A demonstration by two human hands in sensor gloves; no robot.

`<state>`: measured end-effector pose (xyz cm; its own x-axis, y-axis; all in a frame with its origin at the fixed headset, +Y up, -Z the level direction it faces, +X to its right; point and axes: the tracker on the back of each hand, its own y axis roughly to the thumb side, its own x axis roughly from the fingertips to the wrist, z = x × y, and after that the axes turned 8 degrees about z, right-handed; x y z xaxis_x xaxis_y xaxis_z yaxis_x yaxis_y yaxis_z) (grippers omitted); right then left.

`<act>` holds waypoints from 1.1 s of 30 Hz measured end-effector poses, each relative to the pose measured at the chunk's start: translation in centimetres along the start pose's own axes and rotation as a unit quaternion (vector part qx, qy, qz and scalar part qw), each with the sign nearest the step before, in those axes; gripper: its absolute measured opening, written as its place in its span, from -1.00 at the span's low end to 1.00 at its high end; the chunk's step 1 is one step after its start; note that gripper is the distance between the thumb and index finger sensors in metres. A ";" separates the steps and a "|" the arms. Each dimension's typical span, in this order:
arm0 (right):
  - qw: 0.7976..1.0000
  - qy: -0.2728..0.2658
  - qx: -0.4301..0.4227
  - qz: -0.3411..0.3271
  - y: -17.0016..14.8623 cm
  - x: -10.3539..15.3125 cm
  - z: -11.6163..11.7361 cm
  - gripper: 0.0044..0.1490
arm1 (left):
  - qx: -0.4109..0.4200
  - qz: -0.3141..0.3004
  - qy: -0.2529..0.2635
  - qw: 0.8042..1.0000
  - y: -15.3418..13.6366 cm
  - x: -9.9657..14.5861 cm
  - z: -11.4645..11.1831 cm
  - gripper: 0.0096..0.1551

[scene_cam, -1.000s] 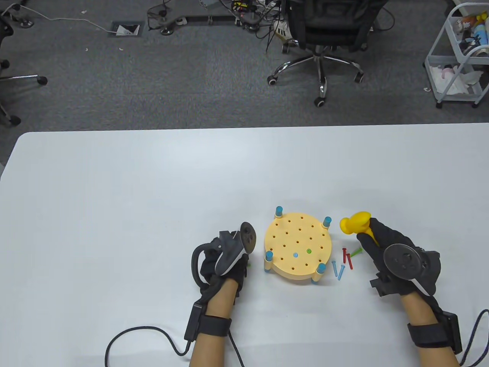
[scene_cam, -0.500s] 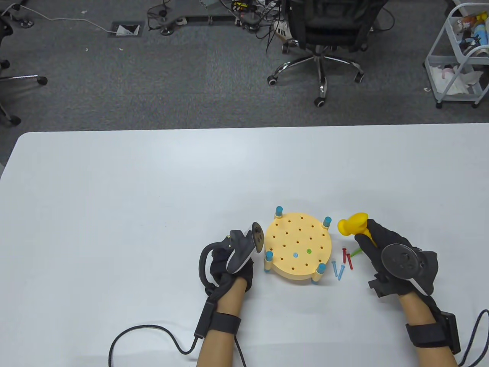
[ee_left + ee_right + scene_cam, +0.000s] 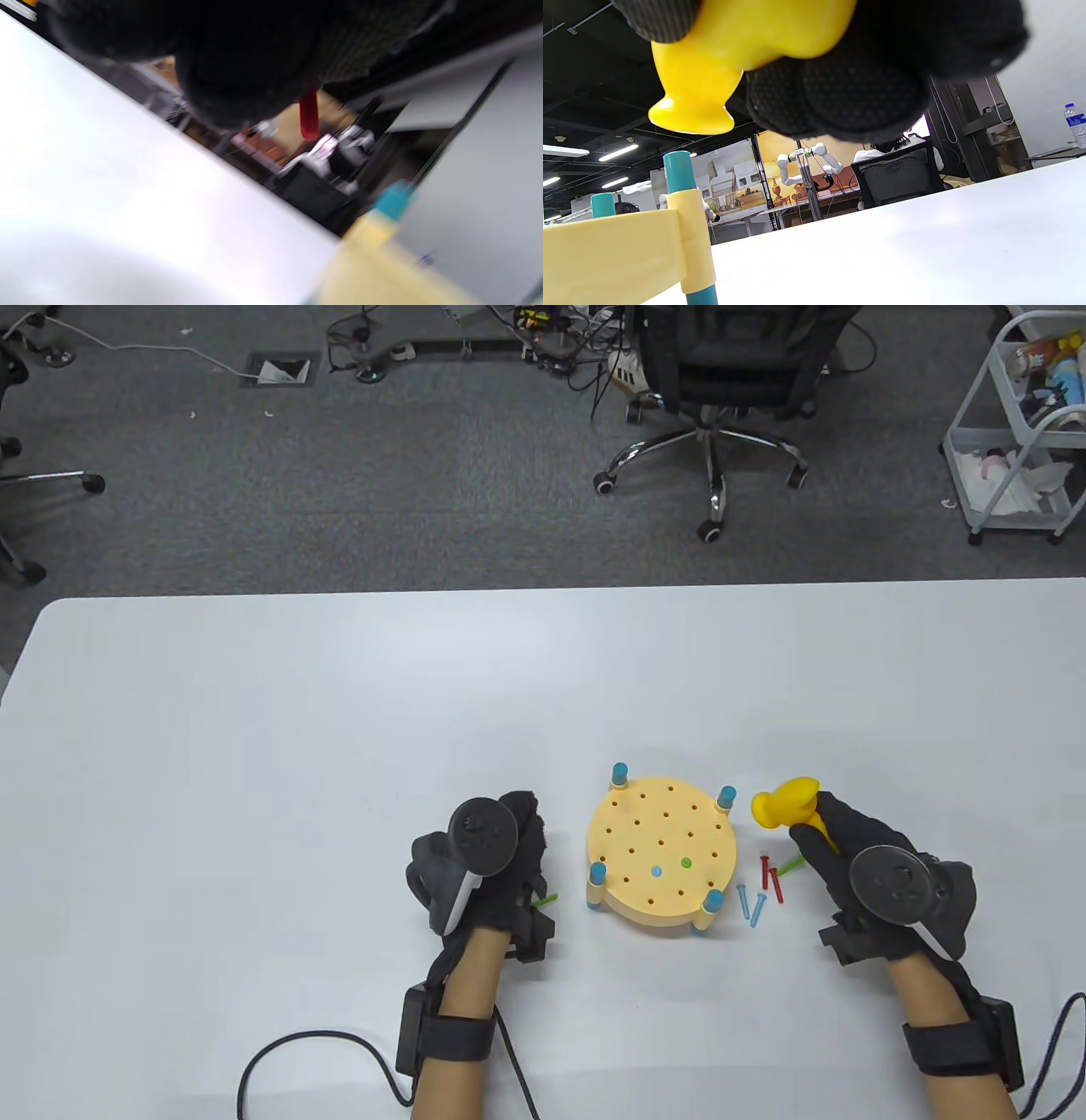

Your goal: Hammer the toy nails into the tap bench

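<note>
The round yellow tap bench stands on blue legs between my hands, and its edge also shows as the bench low at left. A blue nail head and a green nail head sit in its top. My right hand grips the yellow toy hammer, hammer, just right of the bench. My left hand is curled left of the bench. A green nail pokes from under it. The blurred left wrist view shows a red nail sticking out of its fingers.
Loose nails lie on the white table right of the bench: two red nails, two blue nails and a green nail by my right hand. A black cable trails from the left wrist. An office chair stands beyond the table.
My left hand first slid right toward the bench, then drew back left and rolled so its tracker faces up. The right hand and hammer barely moved.
</note>
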<state>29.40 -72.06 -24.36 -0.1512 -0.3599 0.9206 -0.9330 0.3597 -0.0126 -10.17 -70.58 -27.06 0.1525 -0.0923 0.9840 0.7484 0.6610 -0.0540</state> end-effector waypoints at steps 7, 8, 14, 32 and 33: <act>1.000 0.007 0.005 -0.006 0.1 0.0 0.3 -0.19 | -0.127 -0.164 -0.051 0.977 7.3 2.4 -2.1 -0.56; 1.000 0.008 0.007 -0.007 0.1 0.0 0.3 -0.19 | -0.151 -0.171 -0.056 0.972 8.0 2.4 -2.6 -0.56; 1.000 0.016 0.005 -0.008 0.1 -0.1 0.4 -0.19 | -0.330 -0.167 -0.113 0.922 12.1 1.0 -5.7 -0.56; 1.000 0.024 0.009 -0.011 0.1 -0.1 0.6 -0.18 | -0.421 -0.145 -0.133 0.885 13.2 0.2 -8.2 -0.56; 1.000 0.025 0.010 -0.012 0.1 -0.1 0.6 -0.19 | -0.421 -0.145 -0.132 0.886 13.2 0.2 -8.2 -0.56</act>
<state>29.19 -72.46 -24.71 -0.1132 -0.3253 0.9388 -0.9424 0.3344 0.0022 5.02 -68.00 -28.92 -0.1988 0.0842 0.9764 0.9643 -0.1610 0.2102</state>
